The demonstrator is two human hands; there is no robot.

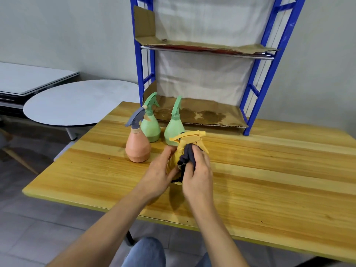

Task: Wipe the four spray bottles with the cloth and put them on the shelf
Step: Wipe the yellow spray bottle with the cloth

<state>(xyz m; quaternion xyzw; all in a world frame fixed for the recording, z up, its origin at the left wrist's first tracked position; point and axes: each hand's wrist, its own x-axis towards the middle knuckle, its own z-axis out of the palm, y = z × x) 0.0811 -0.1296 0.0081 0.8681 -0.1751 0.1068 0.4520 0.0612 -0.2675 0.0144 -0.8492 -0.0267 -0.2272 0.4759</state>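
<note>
My left hand (160,173) grips the body of a yellow spray bottle (187,138) above the wooden table (269,170). My right hand (199,170) presses a dark grey cloth (187,157) against the bottle's neck and front. Behind it stand an orange bottle with a grey trigger (137,146) and two green bottles (151,124) (174,128), all upright on the table. The blue shelf (267,60) stands at the table's far edge; its cardboard-lined lower level (208,114) and upper level (202,45) hold nothing.
A round grey table (77,103) stands to the left beyond the wooden table, with flat grey boards (28,78) stacked behind it. The wall is close behind the shelf. My knees in jeans (146,253) show below the table's near edge.
</note>
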